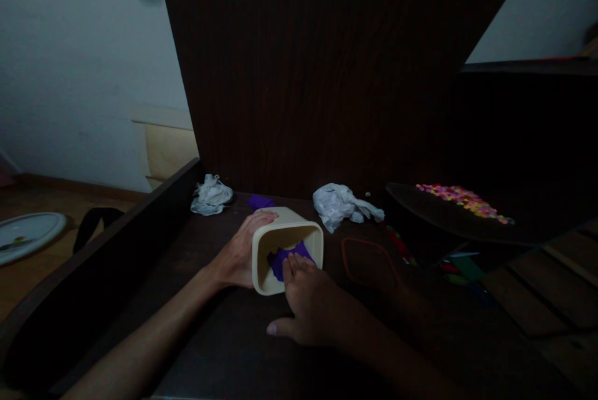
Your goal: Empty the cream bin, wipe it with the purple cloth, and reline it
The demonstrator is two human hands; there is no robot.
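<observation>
A cream plastic container (pixel 311 231) lies tipped on its side on the dark wooden surface, its mouth facing me. My left hand (pixel 243 257) is wrapped round its left side and holds it. Inside lies crumpled purple paper or cloth (pixel 279 265); I cannot tell which. My right hand (pixel 311 300) reaches into the mouth with fingers stretched out against the purple piece, thumb spread apart outside the rim. Behind the container is another small purple piece (pixel 260 202). To the right, a reddish rim-shaped lid or frame (pixel 344 263) lies flat.
Crumpled whitish plastic bags lie at the back left (pixel 212 195) and back middle (pixel 341 205). A dark curved shelf (pixel 434 219) on the right carries many small colourful pieces (pixel 462 199). A tall dark panel (pixel 299 76) rises behind; a raised side board (pixel 116 244) edges the left.
</observation>
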